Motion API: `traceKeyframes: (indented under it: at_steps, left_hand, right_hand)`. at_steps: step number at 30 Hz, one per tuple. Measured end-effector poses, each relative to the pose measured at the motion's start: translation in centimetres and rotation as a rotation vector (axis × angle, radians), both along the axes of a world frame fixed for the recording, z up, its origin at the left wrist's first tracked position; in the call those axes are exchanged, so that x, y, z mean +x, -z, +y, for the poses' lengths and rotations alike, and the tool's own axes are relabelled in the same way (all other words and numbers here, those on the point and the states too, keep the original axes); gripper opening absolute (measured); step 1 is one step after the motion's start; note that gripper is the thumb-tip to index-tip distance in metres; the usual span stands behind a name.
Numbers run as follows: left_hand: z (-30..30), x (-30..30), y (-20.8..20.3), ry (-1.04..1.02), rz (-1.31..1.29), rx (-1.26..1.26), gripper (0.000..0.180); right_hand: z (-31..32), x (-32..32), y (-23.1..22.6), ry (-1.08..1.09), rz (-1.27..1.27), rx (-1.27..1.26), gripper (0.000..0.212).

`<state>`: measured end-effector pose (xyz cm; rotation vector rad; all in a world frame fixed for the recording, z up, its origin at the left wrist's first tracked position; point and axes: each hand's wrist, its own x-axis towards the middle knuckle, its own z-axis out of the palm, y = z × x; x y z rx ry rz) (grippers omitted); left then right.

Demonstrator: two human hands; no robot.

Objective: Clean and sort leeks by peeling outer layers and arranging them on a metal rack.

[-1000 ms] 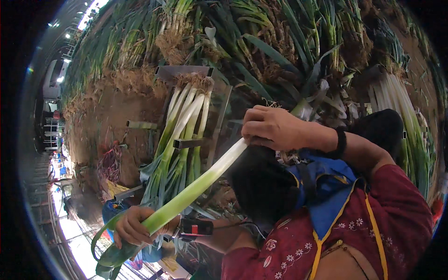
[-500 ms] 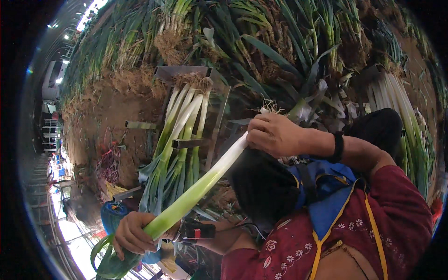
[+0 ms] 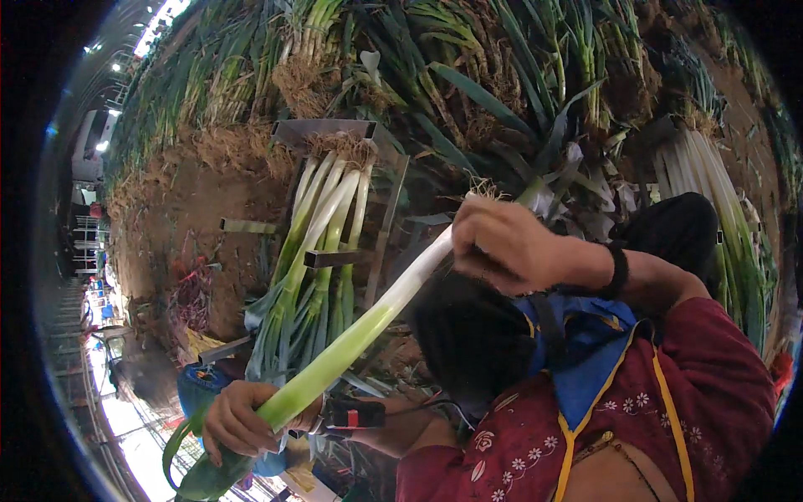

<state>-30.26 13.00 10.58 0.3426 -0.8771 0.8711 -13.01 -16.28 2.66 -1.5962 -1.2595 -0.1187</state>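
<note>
One long leek point(image 3: 347, 343) slants across in front of me, its white root end up and its green leaves down at the lower left. My left hand point(image 3: 242, 418) is closed round the green part, with leaves folding below the fingers. At the white end my right hand point(image 3: 506, 247) has its fingers curled over the stalk, somewhat smeared by motion. Thin roots point(image 3: 487, 189) stick out just above that hand. Beyond the held leek, several leeks point(image 3: 330, 222) lie side by side in a metal rack point(image 3: 326, 130), roots at the far end.
Heaps of unpeeled leeks with earthy roots point(image 3: 305, 84) line the far side. Another bundle of leeks point(image 3: 715, 192) lies at the right. A blue roll point(image 3: 201, 378) stands left of my left hand, and reddish string point(image 3: 194, 293) lies on the soil.
My right hand has shifted slightly right and down, turning at the leek's white end. The left hand keeps its hold, nearly still.
</note>
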Motion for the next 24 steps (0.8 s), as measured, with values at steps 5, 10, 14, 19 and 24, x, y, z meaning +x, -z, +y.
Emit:
traceKeyframes:
  at_steps: [5,10,14,19,24]
  left_hand:
    - [0.2,-0.5,0.0,0.218,-0.21,0.204,0.02]
    - [-0.6,-0.1,-0.1,0.314,-0.266,0.263,0.021]
    - [-0.7,-0.2,-0.7,0.377,-0.29,0.342,0.022]
    - [-1.2,0.2,-0.1,0.402,-0.315,0.344,0.026]
    - [-1.2,-0.2,-0.6,0.388,-0.296,0.362,0.027]
  right_hand:
    - [-0.7,3.8,3.4,0.217,0.572,0.093,0.013]
    - [-2.0,6.2,5.3,0.376,0.916,0.045,0.023]
    - [-1.5,5.0,5.9,0.221,0.804,-0.085,0.014]
    - [-1.2,4.3,5.0,0.029,0.178,-0.274,0.026]
    - [-0.9,4.4,4.7,0.004,-0.167,-0.405,0.019]
